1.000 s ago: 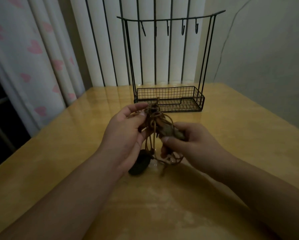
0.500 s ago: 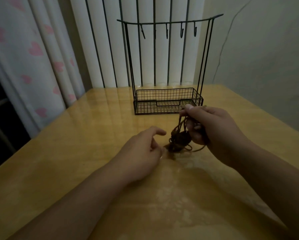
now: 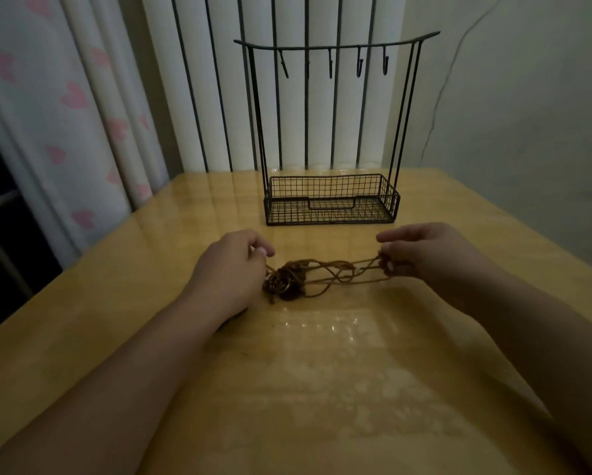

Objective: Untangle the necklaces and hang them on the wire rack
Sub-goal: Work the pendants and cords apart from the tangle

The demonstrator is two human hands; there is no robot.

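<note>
While the right hand (image 3: 421, 250) is pinching brown cord necklaces (image 3: 322, 274) mid-frame, the left hand (image 3: 232, 265) is pinching the knot—tease gently, don't yank.

On a glossy yellow table (image 3: 123, 303) lies a brown tangle of necklaces (image 3: 287, 281), its knotted clump just beside the left hand (image 3: 231, 269), which pinches cords at the clump's edge. Several cords stretch rightward to the right hand (image 3: 421, 253), whose curled fingers grip their ends. Behind, well apart from the hands, stands a black wire rack (image 3: 332, 200) with a mesh basket base and 5 hooks, it seems, on its top bar; nothing hangs there. A heart-print curtain (image 3: 65, 97) hangs at left
</note>
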